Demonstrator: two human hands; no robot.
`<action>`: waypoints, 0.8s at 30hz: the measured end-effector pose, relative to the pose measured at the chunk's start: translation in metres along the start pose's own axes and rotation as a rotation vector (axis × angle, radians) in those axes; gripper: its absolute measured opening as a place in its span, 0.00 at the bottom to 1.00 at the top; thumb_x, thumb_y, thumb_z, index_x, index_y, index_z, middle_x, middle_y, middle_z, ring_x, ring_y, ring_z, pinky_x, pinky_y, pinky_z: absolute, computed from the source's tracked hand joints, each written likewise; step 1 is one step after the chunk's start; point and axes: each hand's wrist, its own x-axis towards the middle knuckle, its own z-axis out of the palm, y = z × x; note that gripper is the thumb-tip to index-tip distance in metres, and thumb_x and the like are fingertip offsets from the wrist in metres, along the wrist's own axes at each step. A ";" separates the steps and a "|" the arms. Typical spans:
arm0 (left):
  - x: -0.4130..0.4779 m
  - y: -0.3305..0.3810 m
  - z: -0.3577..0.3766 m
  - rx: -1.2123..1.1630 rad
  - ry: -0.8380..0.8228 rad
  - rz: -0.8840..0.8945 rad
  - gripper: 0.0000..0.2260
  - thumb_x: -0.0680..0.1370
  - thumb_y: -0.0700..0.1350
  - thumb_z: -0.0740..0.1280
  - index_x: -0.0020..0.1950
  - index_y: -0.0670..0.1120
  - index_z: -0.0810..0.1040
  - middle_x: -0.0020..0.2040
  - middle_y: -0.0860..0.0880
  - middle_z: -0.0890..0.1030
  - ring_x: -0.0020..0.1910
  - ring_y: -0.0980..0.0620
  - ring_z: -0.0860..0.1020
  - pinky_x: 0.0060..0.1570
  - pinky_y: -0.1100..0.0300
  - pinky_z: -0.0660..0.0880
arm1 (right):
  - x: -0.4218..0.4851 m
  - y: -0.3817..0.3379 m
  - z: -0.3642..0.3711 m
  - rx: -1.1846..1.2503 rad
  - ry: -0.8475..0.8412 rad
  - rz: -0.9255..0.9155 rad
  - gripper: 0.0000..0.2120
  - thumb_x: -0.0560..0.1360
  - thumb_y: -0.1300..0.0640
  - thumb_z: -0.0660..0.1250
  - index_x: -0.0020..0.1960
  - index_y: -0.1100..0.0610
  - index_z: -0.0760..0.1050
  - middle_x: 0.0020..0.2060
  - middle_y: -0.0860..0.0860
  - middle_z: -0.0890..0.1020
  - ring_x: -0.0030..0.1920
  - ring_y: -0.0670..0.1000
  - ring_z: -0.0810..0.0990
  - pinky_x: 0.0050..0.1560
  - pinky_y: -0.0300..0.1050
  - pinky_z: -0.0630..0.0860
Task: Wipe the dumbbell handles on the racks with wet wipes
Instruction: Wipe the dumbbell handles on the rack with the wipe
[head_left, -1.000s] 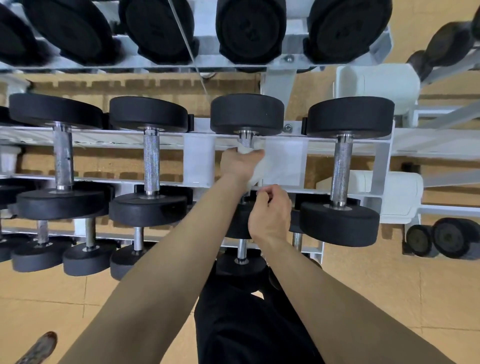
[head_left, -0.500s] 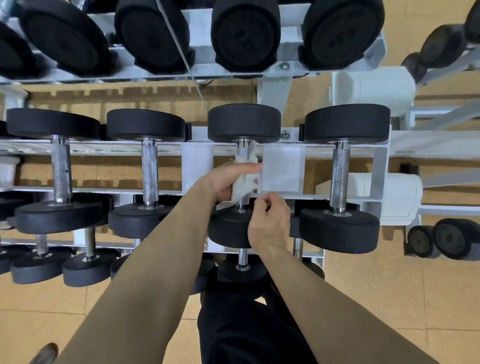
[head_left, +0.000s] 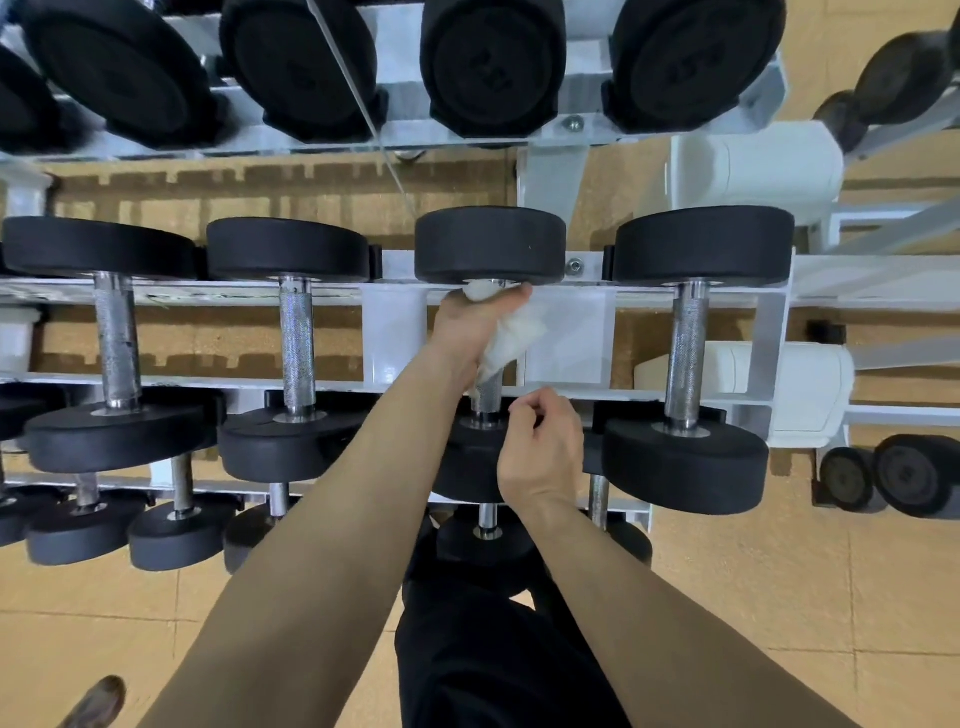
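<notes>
A white rack (head_left: 566, 343) carries black dumbbells with knurled steel handles on its middle tier. My left hand (head_left: 472, 325) grips a crumpled white wet wipe (head_left: 514, 332) wrapped round the upper end of the third dumbbell's handle (head_left: 487, 397), just below its far weight (head_left: 491, 244). The handle's lower end shows bare under the wipe. My right hand (head_left: 543, 449) rests with curled fingers on the near weight of that dumbbell (head_left: 462, 462); whether it holds anything is hidden.
Neighbouring dumbbell handles stand at left (head_left: 297, 343) and right (head_left: 687, 353) on the same tier. Larger dumbbells (head_left: 493, 62) sit on the top tier, smaller ones (head_left: 182, 530) on the bottom tier. Two loose dumbbells (head_left: 883, 475) lie on the tan floor at right.
My left hand slid the wipe down the handle and then back up to the far weight. The right hand stayed on the near weight.
</notes>
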 end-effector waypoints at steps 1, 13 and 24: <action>0.003 0.000 0.000 -0.015 -0.011 0.006 0.19 0.65 0.48 0.82 0.50 0.43 0.84 0.46 0.49 0.87 0.48 0.49 0.86 0.55 0.50 0.82 | 0.000 0.000 0.000 -0.003 0.001 -0.006 0.10 0.80 0.54 0.57 0.41 0.52 0.72 0.39 0.45 0.75 0.48 0.53 0.75 0.57 0.62 0.74; -0.023 -0.007 -0.044 0.405 -0.487 -0.134 0.10 0.77 0.49 0.73 0.53 0.46 0.78 0.35 0.46 0.80 0.31 0.47 0.75 0.28 0.60 0.65 | -0.001 -0.002 -0.001 -0.008 -0.003 -0.033 0.14 0.76 0.49 0.53 0.41 0.55 0.73 0.39 0.49 0.77 0.47 0.54 0.75 0.56 0.62 0.74; 0.000 0.002 -0.009 -0.012 -0.163 0.036 0.10 0.74 0.41 0.77 0.53 0.43 0.83 0.52 0.43 0.86 0.53 0.44 0.84 0.54 0.49 0.80 | -0.002 -0.005 -0.003 0.001 -0.018 -0.030 0.09 0.75 0.49 0.54 0.37 0.47 0.66 0.37 0.47 0.75 0.45 0.55 0.75 0.56 0.63 0.75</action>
